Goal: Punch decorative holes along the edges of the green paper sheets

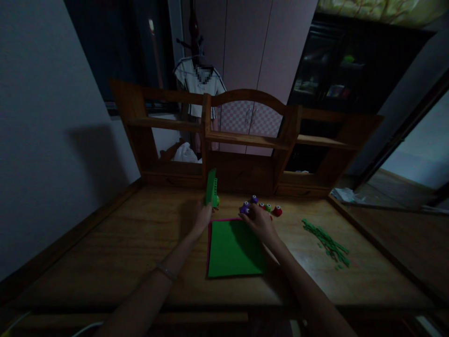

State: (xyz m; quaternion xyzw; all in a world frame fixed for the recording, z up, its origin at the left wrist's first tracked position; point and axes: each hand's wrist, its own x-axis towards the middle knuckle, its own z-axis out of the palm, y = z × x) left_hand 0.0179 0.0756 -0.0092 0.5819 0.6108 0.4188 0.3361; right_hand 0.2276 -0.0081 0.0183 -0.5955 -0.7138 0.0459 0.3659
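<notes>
My left hand (pixel 204 217) is closed on a green foam strip (pixel 211 188) held upright, with a row of notches along its right edge. A lime-green round piece (pixel 217 201) shows just behind it. My right hand (pixel 261 223) is pinched at a small purple piece (pixel 244 210) with a white-ringed dark dot on its end. Around those fingers stand another purple piece (pixel 254 199), a green piece (pixel 268 207) and a red piece (pixel 277 211), all small and alike. Between my forearms lies a flat green sheet (pixel 235 248), with a pink edge showing at its left and top.
Thin green foam scraps (pixel 326 239) lie in a loose pile on the right of the wooden table (pixel 147 252). A wooden shelf unit (pixel 242 137) rises along the table's back edge. A wall (pixel 63 140) bounds the left side.
</notes>
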